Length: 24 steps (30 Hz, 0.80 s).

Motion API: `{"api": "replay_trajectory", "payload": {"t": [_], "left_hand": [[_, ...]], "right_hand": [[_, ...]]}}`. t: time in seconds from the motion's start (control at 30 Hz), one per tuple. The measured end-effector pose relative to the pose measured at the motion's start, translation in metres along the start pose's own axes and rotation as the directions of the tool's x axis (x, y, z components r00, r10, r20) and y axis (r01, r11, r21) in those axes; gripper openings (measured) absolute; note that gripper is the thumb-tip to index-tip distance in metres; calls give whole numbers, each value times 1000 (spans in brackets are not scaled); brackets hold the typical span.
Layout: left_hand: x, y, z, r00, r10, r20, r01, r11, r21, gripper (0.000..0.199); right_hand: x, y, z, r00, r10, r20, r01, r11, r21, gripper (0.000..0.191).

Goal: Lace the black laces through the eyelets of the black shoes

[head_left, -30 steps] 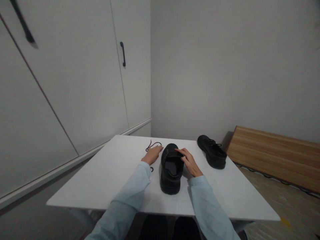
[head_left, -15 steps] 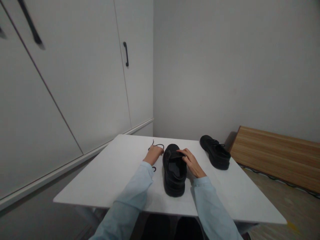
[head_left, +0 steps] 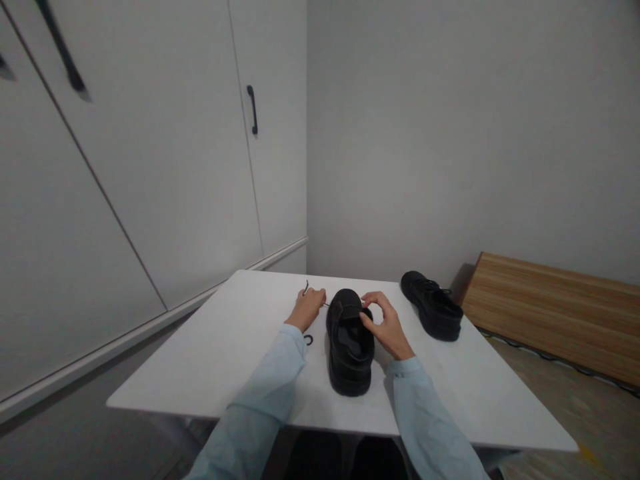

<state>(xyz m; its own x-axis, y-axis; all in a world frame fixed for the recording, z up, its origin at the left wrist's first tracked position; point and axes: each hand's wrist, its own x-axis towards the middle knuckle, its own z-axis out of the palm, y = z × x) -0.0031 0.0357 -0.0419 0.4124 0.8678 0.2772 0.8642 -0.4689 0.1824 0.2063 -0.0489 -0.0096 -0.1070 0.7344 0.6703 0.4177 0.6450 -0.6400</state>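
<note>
A black shoe [head_left: 351, 373] rests on the white table, its toe pointing away and its opening towards me. To its left, my left hand [head_left: 307, 309] is closed on a thin black lace [head_left: 309, 340], part of which runs towards the shoe while a loose end curls on the table by my wrist. At the right side of the shoe's tongue, my right hand [head_left: 387, 327] has thumb and fingers curved close to the upper; what they grip, if anything, is too small to make out.
Another black shoe [head_left: 440, 317], with laces tied across it, stands near the right edge of the white table [head_left: 240, 347]. A wooden board [head_left: 555, 313] leans behind on the right. White cabinets [head_left: 200, 167] line the left side.
The tongue, held up by my right hand before, now lies lower. My right fingers have shifted into a curved shape beside it. My left hand has pulled slightly, straightening the lace near the shoe.
</note>
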Motion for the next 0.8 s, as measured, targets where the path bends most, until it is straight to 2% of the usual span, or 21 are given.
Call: {"api": "replay_trajectory", "payload": {"t": [0.03, 0.1, 0.2, 0.3, 0.37, 0.43, 0.57, 0.7, 0.8], "left_hand": [[0, -1, -1, 1000, -6, -8, 6, 1000, 3, 20], [2, -3, -3, 999, -27, -29, 26, 999, -19, 19], [5, -5, -11, 994, -79, -68, 64, 977, -205, 21], [6, -4, -18, 985, -116, -128, 51, 902, -429, 24], [5, 0, -23, 978, -126, -164, 26, 863, -505, 25], [4, 4, -26, 976, -129, -173, 10, 829, -560, 26], [2, 8, -29, 987, -109, -115, 4, 744, -669, 23], [1, 4, -31, 998, -42, -38, -1, 662, -749, 24], [-1, 0, -34, 1000, 15, 5, -6, 669, -743, 27]], "right_hand": [[1, -3, -1, 1000, -11, -6, 11, 1000, 6, 3], [2, -8, -3, 999, -29, 13, 29, 1000, 12, 7], [4, -15, -6, 990, -54, 131, 58, 998, -25, 15], [4, -26, -8, 957, -114, 268, 168, 968, -187, 17], [3, -35, -9, 925, -162, 345, 262, 927, -267, 16], [2, -43, -8, 901, -165, 402, 291, 916, -276, 19], [1, -52, -1, 879, -126, 460, 250, 943, -219, 19], [5, -48, 4, 898, -71, 435, 194, 950, -246, 18], [12, -40, 5, 912, -23, 410, 148, 950, -275, 18]]}}
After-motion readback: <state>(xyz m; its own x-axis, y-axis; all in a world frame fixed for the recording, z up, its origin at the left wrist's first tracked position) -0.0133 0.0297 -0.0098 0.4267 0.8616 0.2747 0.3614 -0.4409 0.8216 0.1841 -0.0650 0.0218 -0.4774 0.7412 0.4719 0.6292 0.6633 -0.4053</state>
